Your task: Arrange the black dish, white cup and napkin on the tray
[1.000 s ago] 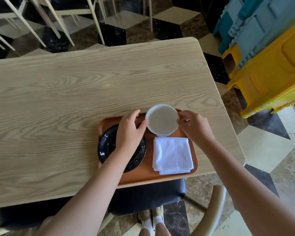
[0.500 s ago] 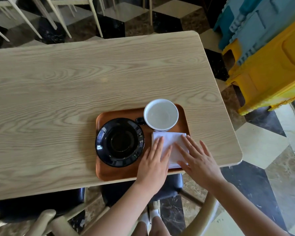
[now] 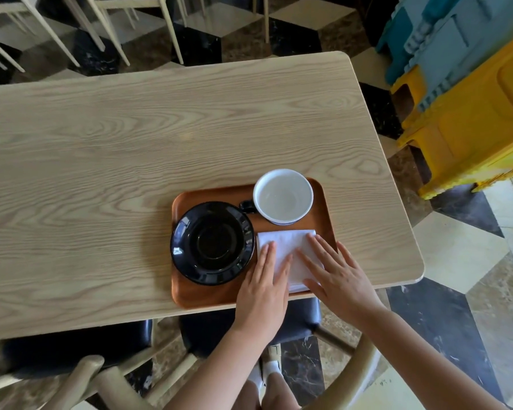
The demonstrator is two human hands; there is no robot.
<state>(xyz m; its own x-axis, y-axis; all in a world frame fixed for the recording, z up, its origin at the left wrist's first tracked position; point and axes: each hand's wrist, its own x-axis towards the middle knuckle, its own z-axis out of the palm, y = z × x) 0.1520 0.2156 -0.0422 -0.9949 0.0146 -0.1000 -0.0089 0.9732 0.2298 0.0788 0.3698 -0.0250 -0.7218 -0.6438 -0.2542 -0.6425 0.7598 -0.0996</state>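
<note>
Head view, the only 1 given. Within the last second both hands have come off the white cup (image 3: 282, 196) and dropped to the napkin (image 3: 282, 247); half a second ago they were already flat on it, and they lie much the same now, so the pressing or smoothing goes on with little shift.

The left hand (image 3: 264, 287) lies palm down with its fingers together on the napkin's left part, just beside the black dish (image 3: 212, 242). The right hand (image 3: 336, 275) is spread flat over the napkin's right and near part, its outer fingers reaching toward the tray's right rim. Neither grip is closed on anything: both are open and flat, resting on the cloth, not pinching it.

All 3 things sit on the orange tray (image 3: 208, 295), which lies at the near edge of the bench (image 3: 101, 143). The dish fills the tray's left half, its left rim seeming to lie over the tray's left edge. The cup stands upright and empty in the far right corner, its dark handle turned left toward the dish. The folded napkin lies in the near right part, between cup and bench edge, its left side close against the dish rim.

By my judgement the arranging is nearly done: dish and cup are set and free of the hands, and only squaring the napkin remains before the hands lift away.
</note>
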